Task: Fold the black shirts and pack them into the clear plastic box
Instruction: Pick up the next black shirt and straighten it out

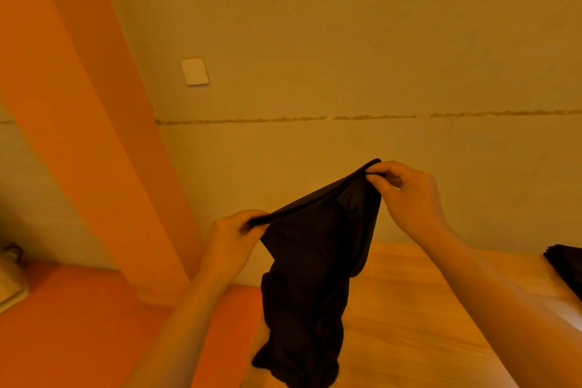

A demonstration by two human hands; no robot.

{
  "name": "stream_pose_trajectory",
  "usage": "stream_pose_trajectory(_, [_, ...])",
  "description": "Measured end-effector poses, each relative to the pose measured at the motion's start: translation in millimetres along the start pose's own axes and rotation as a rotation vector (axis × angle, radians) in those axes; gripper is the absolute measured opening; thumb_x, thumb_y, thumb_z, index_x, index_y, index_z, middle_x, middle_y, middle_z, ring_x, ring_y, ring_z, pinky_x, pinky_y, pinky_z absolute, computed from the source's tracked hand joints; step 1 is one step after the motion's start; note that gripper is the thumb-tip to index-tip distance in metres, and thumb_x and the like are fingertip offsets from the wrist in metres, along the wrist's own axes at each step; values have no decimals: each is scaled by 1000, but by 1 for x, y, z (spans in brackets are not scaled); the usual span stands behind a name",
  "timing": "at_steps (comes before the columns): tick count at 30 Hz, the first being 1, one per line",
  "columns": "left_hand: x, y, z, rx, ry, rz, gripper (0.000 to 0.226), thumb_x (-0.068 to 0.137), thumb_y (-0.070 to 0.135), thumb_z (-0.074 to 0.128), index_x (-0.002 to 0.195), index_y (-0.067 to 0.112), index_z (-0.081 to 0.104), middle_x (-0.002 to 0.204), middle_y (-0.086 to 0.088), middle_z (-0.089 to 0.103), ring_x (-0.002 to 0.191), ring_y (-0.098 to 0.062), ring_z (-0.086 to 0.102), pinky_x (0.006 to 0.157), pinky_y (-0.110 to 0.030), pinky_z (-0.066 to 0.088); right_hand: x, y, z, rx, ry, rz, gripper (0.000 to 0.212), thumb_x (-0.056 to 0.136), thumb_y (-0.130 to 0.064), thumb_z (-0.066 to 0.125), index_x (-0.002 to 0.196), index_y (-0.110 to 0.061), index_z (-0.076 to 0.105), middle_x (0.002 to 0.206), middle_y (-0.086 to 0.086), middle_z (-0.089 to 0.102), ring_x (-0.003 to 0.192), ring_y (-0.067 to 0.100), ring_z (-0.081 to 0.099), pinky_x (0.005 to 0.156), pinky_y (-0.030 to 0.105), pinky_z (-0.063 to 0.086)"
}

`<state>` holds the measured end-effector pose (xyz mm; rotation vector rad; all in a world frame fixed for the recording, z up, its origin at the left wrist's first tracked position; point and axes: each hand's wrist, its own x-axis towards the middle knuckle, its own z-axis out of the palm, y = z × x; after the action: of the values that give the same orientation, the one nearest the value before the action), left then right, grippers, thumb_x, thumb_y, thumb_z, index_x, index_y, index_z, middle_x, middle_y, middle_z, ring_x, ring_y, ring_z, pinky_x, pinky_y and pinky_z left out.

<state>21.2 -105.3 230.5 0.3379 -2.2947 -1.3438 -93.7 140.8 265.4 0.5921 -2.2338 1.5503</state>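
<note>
Two bare forearms are showing from the lower edge of the view, each one ending in a bare hand, the left hand (231,238) and the right hand (406,195). Neither arm is wearing a sleeve anywhere along its visible length, and neither is wearing a watch, bracelet or ring that can be made out under the warm orange light. A small pale patch is showing at the lower right edge beside the right forearm, possibly clothing, but it is too blurred to tell.
</note>
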Motion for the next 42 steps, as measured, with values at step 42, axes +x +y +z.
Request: stream_pose_trajectory(42, [71, 146, 114, -307, -375, -35, 10, 84, 14, 73, 92, 9, 75, 85, 0, 75, 80, -8, 71, 65, -15, 54, 57, -3, -56, 530, -300, 561, 15, 80, -7, 71, 95, -3, 70, 93, 13, 73, 88, 24, 72, 74, 29, 58])
